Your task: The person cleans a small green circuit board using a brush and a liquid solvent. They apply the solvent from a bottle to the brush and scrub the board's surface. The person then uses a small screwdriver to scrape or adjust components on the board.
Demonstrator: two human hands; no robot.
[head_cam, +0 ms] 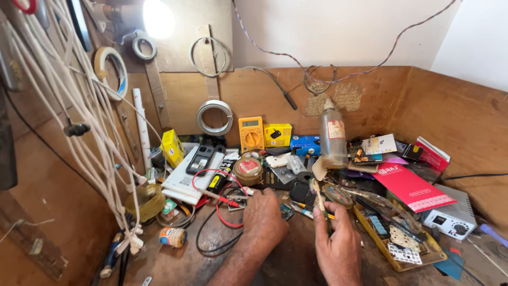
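My left hand (264, 216) presses closed on a small circuit board (286, 212); right hand (334, 241) grips a brush (319, 200) just beside it. Red probe lead (222, 200) near left hand could snag.

left hand (265, 217) covers small board, forearms cropped

Both forearms come up from the near edge, bare, converging toward the middle. The left hand (264, 214) lies farther in, back upward, knuckles humped and fingers curled down and away so the fingertips are hidden; its wrist bends a little to the right. The right hand (334, 242) sits just right of it and nearer, close but not touching, thumb side up, fingers folded in a pinch grip, thumb pressed along the index finger.
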